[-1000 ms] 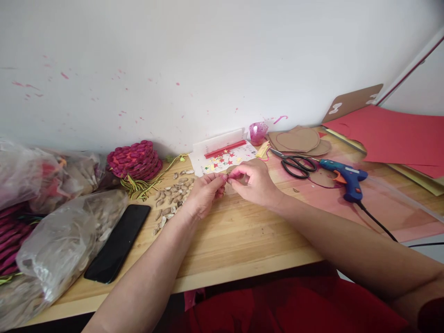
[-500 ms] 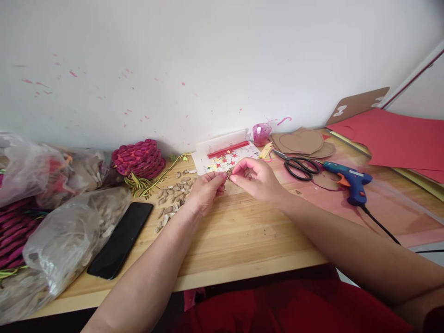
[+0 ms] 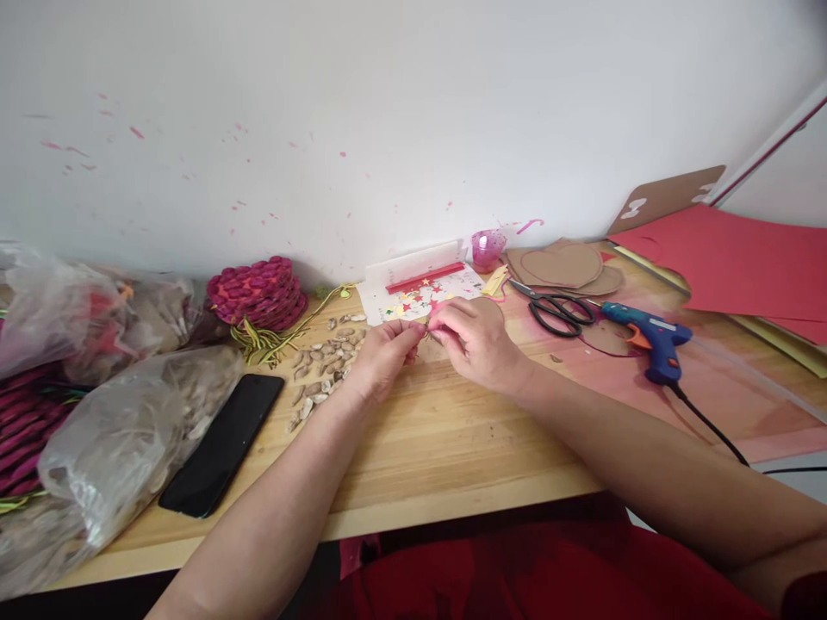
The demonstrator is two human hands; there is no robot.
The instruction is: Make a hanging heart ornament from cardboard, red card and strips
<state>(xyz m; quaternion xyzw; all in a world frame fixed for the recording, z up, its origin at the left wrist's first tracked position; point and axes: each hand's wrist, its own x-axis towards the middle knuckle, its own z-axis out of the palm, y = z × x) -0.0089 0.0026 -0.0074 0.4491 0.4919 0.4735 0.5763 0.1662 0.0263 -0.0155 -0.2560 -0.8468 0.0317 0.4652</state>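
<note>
My left hand (image 3: 386,353) and my right hand (image 3: 475,338) meet over the middle of the table, fingertips nearly touching. Both are closed in a pinch on a thin, dark yellowish string (image 3: 427,335), mostly hidden by the fingers. Beside my left hand lie several peanut shells (image 3: 316,372). Just behind the hands is a white paper (image 3: 375,301) with small star stickers (image 3: 417,300) and a red strip (image 3: 425,277). A brown cardboard piece (image 3: 492,312) shows partly behind my right hand.
Black-handled scissors (image 3: 556,312) and a blue glue gun (image 3: 652,336) with its cable lie right. Cardboard hearts (image 3: 561,263), a pink cup (image 3: 488,248) and red sheets (image 3: 755,263) are behind. Left are a phone (image 3: 223,443), plastic bags (image 3: 122,448) and a magenta bundle (image 3: 257,293) with yellow-green cords.
My right fingers have curled downward and closed in on the string by the left fingertips. The cardboard piece behind my right hand has become visible.
</note>
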